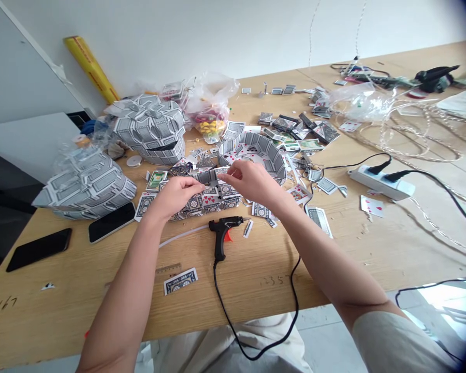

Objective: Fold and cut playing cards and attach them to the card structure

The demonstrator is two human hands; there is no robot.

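Note:
In front of me lies a low box built from playing cards point(194, 204), with patterned backs and some red hearts showing. Over its top edge, my left hand point(176, 196) is closed in a pinch on a folded playing card point(206, 177). My right hand point(250, 181) is closed too, its fingertips at the right end of that same card; the exact grip is partly hidden. Just nearer to me rests a black glue gun point(220, 235) with a red trigger. Behind my right hand stands an open, rounded card tray point(274, 155).
Two lidded card boxes point(149, 127) point(89, 186) stand at the left, near two phones point(112, 221) point(39, 249). Loose cards and scraps surround the work. A white power strip point(380, 182) is at the right, and the glue gun's black cable point(233, 331) hangs over the table's front edge.

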